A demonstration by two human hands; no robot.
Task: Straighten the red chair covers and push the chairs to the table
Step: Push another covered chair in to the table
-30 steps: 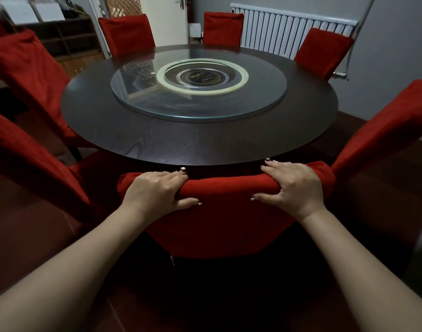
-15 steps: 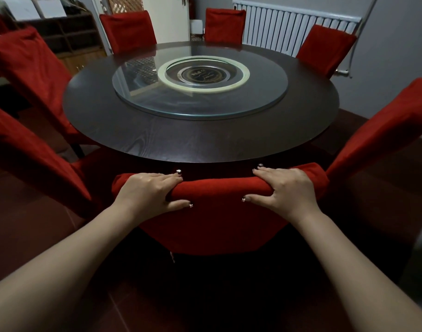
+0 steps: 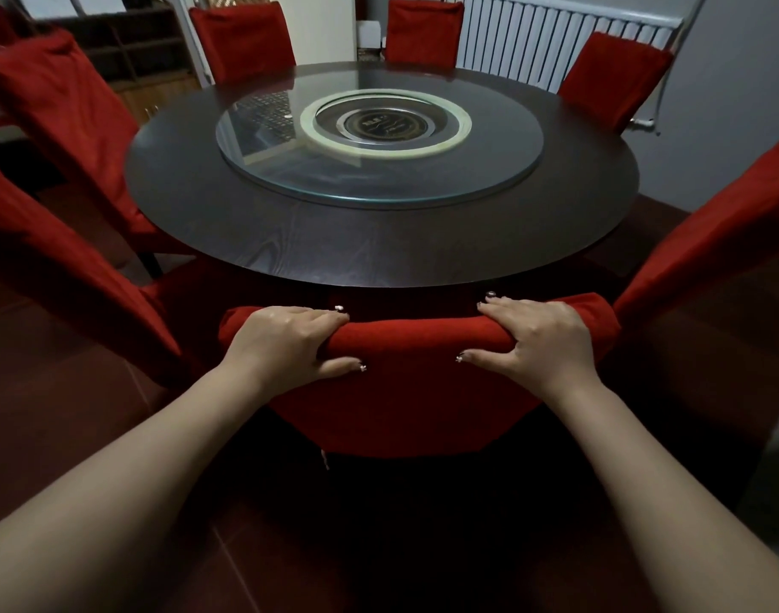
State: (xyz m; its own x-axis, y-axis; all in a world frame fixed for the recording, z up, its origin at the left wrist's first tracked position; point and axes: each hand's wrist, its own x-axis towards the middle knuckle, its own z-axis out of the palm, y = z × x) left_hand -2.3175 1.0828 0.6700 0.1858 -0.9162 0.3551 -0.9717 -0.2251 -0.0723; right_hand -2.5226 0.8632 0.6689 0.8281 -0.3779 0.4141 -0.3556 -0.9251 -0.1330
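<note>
The left grip (image 3: 290, 342) and the right grip (image 3: 542, 342) both clasp the top rail of the nearest chair (image 3: 405, 391), fingers curled over the far edge and thumbs pressed on the near face of its red cover. The chair's back stands just beside the near rim of the round dark counter (image 3: 290, 241), with its seat apparently tucked underneath. This chair looks all but pushed in, and its cover lies smooth between the hands. Of the 6 other red chairs, the 3 at the far side (image 3: 425, 31) sit close to the rim. The 2 on the left (image 3: 69, 117) and the 1 on the right (image 3: 710, 241) seem to stand a little off it, so they are probably still to do. The dark disc (image 3: 381, 123) under the glass turntable (image 3: 378, 179) carries a gold mark too small to read.
</note>
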